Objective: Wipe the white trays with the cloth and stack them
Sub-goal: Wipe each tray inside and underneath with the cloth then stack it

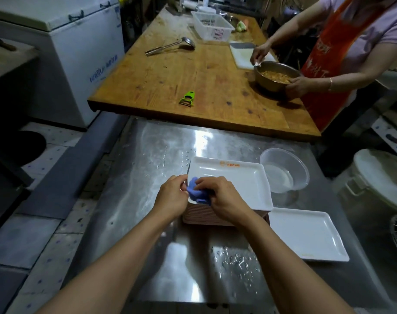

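Fingers of left hand (171, 196) and right hand (220, 198) both pinching crumpled blue cloth (196, 192), bunched at near-left corner of top white rectangular plastic tray (238, 177), probably regathering for a wipe. Resting on tall tray stack (206, 215), steadied by weight. Second white tray (306, 236) lying apart on steel table (147, 155).

Exposure: dim overall; corners and the left edge fall into near-black.
Light source: overhead, not in view, judged from reflections.
Glare: bright streaks on the steel counter (147, 159), strongest just beyond the white tray (233, 177) and in a patch between the forearms.
Shadows: soft, under the wooden table (204, 71) edge.
Distortion: wide-angle bowing of straight edges toward the borders.
Focus: centre fairly sharp; periphery soft, slightly smeared.
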`<action>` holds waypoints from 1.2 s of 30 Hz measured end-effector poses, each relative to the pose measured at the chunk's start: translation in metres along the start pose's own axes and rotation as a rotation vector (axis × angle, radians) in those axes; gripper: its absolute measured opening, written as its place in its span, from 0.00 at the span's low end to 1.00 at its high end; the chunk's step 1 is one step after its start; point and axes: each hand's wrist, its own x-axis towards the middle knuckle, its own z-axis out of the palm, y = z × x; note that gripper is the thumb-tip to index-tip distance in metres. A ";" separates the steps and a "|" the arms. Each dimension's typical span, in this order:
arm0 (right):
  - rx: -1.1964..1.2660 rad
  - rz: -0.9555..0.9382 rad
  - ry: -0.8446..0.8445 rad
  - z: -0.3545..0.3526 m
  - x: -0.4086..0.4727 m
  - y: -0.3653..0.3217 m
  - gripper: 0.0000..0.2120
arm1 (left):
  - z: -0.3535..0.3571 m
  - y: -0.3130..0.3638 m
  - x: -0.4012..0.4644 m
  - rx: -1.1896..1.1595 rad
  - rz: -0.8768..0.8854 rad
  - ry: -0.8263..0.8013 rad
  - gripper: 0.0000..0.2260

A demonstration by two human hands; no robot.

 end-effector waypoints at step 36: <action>-0.330 -0.010 0.018 0.000 0.019 0.034 0.19 | 0.020 0.008 0.007 0.212 -0.050 0.140 0.13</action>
